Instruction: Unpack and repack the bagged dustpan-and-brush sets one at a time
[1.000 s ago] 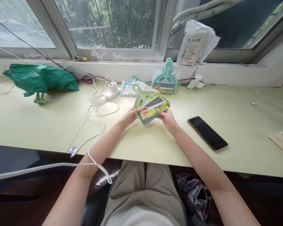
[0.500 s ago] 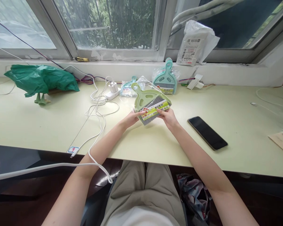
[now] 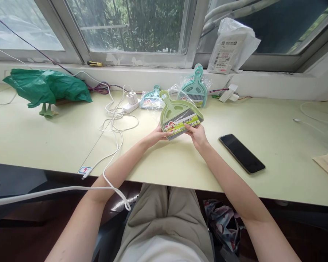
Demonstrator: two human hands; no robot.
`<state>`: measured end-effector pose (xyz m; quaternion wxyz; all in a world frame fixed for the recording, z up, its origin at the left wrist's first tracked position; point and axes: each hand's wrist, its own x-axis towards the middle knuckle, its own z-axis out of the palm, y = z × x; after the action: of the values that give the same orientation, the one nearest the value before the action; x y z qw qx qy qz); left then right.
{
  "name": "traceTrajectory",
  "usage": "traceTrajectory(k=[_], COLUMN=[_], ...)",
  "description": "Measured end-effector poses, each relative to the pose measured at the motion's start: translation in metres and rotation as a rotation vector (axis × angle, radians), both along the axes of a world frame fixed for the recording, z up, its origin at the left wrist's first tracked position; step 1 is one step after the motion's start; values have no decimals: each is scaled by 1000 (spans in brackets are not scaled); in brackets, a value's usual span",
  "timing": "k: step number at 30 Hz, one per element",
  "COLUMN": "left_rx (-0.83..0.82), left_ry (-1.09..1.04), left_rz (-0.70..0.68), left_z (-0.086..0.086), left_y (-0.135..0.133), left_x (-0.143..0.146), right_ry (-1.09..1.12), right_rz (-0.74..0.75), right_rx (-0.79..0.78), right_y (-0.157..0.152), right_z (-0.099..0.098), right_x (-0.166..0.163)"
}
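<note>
Between my two hands is a light green dustpan and brush set, with a grey-bristled brush and a yellow-green printed label across it. Clear plastic film shows around it. My left hand is closed on its lower left edge, thumb on the front. At the lower right edge, my right hand grips it with the thumb on the label. The set tilts slightly, handle up and to the left. Behind it, a stack of blue-green dustpan sets leans on the wall, and a smaller blue dustpan set lies beside a power strip.
A black phone lies to the right of my hands. White cables run from a power strip across the left side and over the table edge. A green plastic bag sits far left; a wrapped package stands on the sill.
The green dustpan set has shifted slightly right and turned a little more upright, with both hands still on it. The camera view has shifted slightly.
</note>
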<state>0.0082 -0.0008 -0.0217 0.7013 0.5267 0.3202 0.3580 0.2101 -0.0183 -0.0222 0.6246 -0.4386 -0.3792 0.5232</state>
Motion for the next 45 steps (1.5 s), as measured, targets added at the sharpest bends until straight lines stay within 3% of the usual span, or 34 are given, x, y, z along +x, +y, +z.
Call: traceTrajectory(k=[3,7,20,29,35,45], left_rx=[1,-16,63,100,115,166], left_ry=[-14,-123,-8,-15,4,78], left_rz=[-24,49,109,206,129,100], left_z=[1,-1,0,3,1,-3], left_y=[0,1,-4,1,2,4], left_x=[1,5,9,5,6,7], right_ry=[-3,-3,19,112,92,269], right_rz=[-8,0,22,90,73,-9], right_rx=[20,29,-58,38,19,-104], right_y=[0,-1,-1,-6,-3,-1], right_z=[-1,0,-1,3,2,6], right_x=[-1,-3,-2,-16,-13,-9])
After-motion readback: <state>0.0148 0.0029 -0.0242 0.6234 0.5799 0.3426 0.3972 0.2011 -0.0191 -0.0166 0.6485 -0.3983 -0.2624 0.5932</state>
